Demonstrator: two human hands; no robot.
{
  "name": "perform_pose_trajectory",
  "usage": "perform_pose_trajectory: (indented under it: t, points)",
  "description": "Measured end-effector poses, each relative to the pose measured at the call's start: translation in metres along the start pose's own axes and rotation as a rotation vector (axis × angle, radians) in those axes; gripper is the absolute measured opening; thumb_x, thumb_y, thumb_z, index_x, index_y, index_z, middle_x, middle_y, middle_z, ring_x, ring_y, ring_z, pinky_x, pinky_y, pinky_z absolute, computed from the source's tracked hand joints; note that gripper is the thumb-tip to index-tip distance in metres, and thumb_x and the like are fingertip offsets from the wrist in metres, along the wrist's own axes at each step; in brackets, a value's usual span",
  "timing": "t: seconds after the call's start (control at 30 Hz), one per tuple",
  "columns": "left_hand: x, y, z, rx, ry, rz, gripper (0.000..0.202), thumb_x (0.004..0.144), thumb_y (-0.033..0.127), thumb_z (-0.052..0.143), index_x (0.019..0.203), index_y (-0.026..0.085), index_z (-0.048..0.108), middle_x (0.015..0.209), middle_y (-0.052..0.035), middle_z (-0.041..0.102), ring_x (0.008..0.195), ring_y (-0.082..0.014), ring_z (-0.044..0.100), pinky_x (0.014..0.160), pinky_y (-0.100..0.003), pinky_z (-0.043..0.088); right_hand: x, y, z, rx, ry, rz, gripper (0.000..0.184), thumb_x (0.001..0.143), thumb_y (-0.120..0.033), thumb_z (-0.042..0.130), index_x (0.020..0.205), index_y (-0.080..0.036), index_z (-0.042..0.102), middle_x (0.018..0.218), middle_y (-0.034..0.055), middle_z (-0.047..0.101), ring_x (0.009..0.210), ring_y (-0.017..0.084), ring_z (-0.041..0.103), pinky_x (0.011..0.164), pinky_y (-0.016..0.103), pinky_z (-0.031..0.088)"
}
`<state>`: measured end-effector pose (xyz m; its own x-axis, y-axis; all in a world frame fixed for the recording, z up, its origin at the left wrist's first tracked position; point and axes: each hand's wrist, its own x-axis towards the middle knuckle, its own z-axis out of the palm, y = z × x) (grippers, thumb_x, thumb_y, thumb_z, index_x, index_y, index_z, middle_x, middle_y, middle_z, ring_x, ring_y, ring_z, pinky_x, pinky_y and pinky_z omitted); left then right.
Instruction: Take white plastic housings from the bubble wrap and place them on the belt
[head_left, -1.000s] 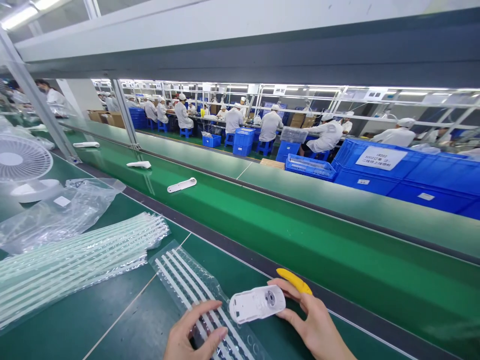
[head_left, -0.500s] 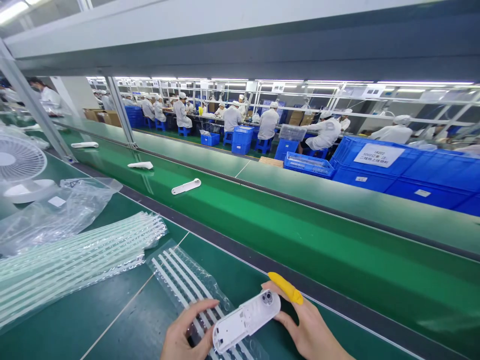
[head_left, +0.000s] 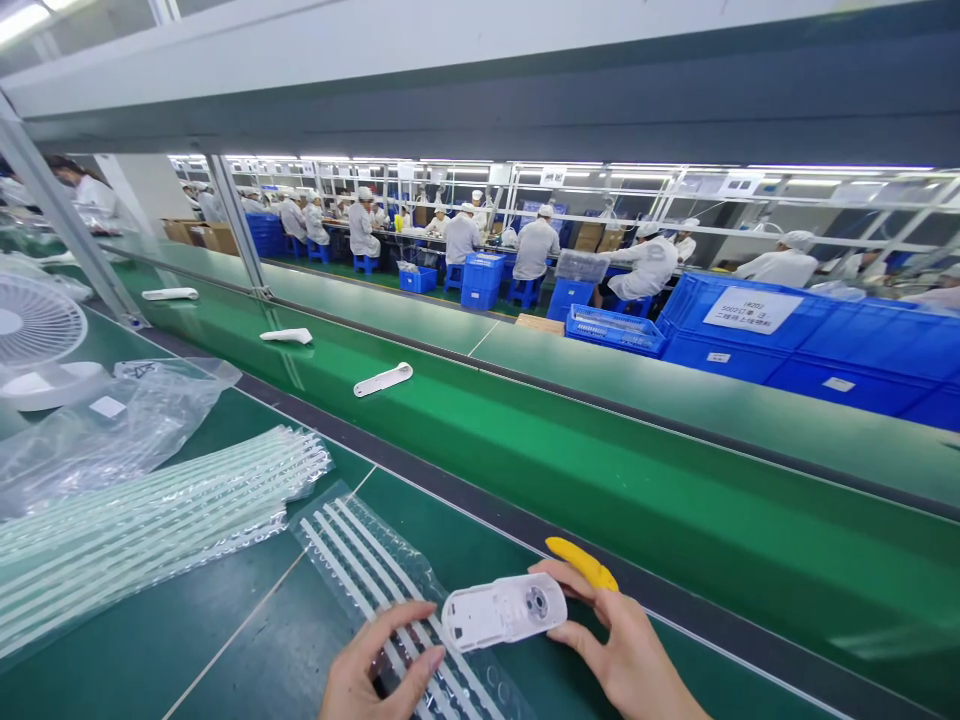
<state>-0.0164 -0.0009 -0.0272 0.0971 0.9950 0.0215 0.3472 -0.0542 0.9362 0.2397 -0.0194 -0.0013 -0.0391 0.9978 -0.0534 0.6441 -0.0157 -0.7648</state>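
A white elongated plastic housing with rounded ends is held above the bench, its hollow inner side facing me. A round dark-and-metal part sits in its right end. My right hand grips that end between thumb and fingers; one finger wears a yellow finger cot. At the housing's other end is my left hand, thumb and index finger apart; whether the fingertips touch its edge I cannot tell. Under the hands lies a clear plastic sheet with white strips, partly hidden by them.
Beyond the bench edge runs a green conveyor belt bearing several white housings, the nearest one left of centre. A stack of strip sheets, a clear bag and a white fan occupy the left. Co-workers and blue crates are beyond.
The housing has turned flatter and moved slightly right with my right hand. My left thumb has come away from its face. The nearest housings on the belt have shifted right.
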Motion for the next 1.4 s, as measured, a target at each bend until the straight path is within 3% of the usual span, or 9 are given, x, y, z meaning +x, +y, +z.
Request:
perform_pose_trajectory:
  t: [0.17, 0.5, 0.67, 0.8, 0.97, 1.1, 1.2, 1.3, 1.4]
  points:
    - [0.0, -0.002, -0.003, -0.028, -0.03, -0.058, 0.027, 0.066, 0.042, 0.07, 0.088, 0.026, 0.073, 0.099, -0.0024, 0.072, 0.088, -0.0227, 0.067, 0.07, -0.02, 0.054, -0.003, 0.001, -0.001, -0.171, -0.012, -0.013, 0.033, 0.08, -0.027, 0.049, 0.113, -0.026, 0.055, 0.122, 0.0033, 0.056, 0.112, 0.023, 0.051, 0.095, 0.038, 0.041]
    - [-0.003, -0.002, -0.004, -0.105, -0.092, -0.101, 0.025, 0.071, 0.038, 0.065, 0.093, 0.026, 0.072, 0.1, -0.0041, 0.071, 0.088, -0.0226, 0.065, 0.06, -0.018, 0.054, -0.008, 0.008, 0.003, -0.226, -0.114, -0.079, 0.041, 0.088, -0.033, 0.038, 0.128, -0.03, 0.043, 0.13, 0.0037, 0.048, 0.12, 0.023, 0.044, 0.097, 0.04, 0.04]
    - [-0.002, -0.004, -0.001, -0.057, -0.056, -0.036, 0.022, 0.07, 0.033, 0.066, 0.09, 0.028, 0.072, 0.098, -0.0017, 0.071, 0.089, -0.0213, 0.064, 0.077, -0.02, 0.05, -0.003, 0.006, -0.002, -0.24, -0.039, -0.209, 0.036, 0.086, -0.033, 0.042, 0.121, -0.026, 0.05, 0.121, 0.0065, 0.056, 0.116, 0.024, 0.048, 0.094, 0.039, 0.043]
    - [-0.002, 0.0, 0.002, -0.042, -0.037, -0.053, 0.023, 0.069, 0.037, 0.068, 0.089, 0.026, 0.071, 0.097, -0.0023, 0.071, 0.089, -0.021, 0.064, 0.079, -0.02, 0.049, 0.03, 0.004, -0.018, -0.22, 0.164, -0.297, 0.029, 0.082, -0.029, 0.046, 0.109, -0.023, 0.055, 0.11, 0.005, 0.062, 0.103, 0.021, 0.057, 0.09, 0.035, 0.046]
    - [-0.005, 0.004, 0.006, -0.17, -0.031, -0.072, 0.026, 0.069, 0.027, 0.067, 0.095, 0.025, 0.069, 0.097, -0.0023, 0.07, 0.08, -0.0188, 0.065, 0.069, -0.018, 0.051, 0.092, 0.013, -0.031, -0.243, 0.356, -0.198, 0.026, 0.073, -0.024, 0.048, 0.097, -0.02, 0.057, 0.1, 0.0084, 0.063, 0.096, 0.029, 0.056, 0.085, 0.047, 0.044]
    - [-0.006, 0.01, 0.008, -0.321, -0.038, -0.151, 0.039, 0.067, 0.021, 0.067, 0.106, 0.023, 0.064, 0.091, -0.0015, 0.072, 0.072, -0.0174, 0.065, 0.062, -0.018, 0.052, 0.118, 0.021, -0.031, -0.217, 0.408, -0.155, 0.023, 0.068, -0.022, 0.05, 0.09, -0.02, 0.058, 0.092, 0.0092, 0.062, 0.092, 0.03, 0.055, 0.084, 0.05, 0.042]
    - [-0.006, 0.018, 0.007, -0.344, -0.024, -0.196, 0.046, 0.065, 0.019, 0.068, 0.11, 0.024, 0.061, 0.095, -0.0009, 0.071, 0.069, -0.0161, 0.064, 0.061, -0.018, 0.052, 0.115, 0.015, -0.028, -0.162, 0.42, -0.138, 0.027, 0.066, -0.024, 0.053, 0.092, -0.019, 0.058, 0.095, 0.0113, 0.059, 0.1, 0.033, 0.049, 0.089, 0.053, 0.036]
    - [-0.005, 0.023, 0.005, -0.354, -0.024, -0.235, 0.047, 0.065, 0.02, 0.069, 0.111, 0.024, 0.06, 0.098, -0.0009, 0.07, 0.062, -0.0143, 0.063, 0.058, -0.018, 0.052, 0.094, -0.007, -0.016, -0.065, 0.392, -0.128, 0.032, 0.07, -0.031, 0.051, 0.098, -0.017, 0.056, 0.107, 0.0145, 0.055, 0.11, 0.033, 0.042, 0.095, 0.052, 0.03]
    - [-0.005, 0.021, 0.005, -0.397, -0.013, -0.218, 0.046, 0.064, 0.018, 0.069, 0.11, 0.023, 0.061, 0.096, -0.0009, 0.07, 0.07, -0.0153, 0.065, 0.064, -0.018, 0.053, 0.064, -0.036, 0.01, 0.088, 0.16, -0.12, 0.023, 0.076, -0.037, 0.048, 0.087, -0.019, 0.06, 0.094, 0.0099, 0.062, 0.088, 0.025, 0.056, 0.082, 0.042, 0.043]
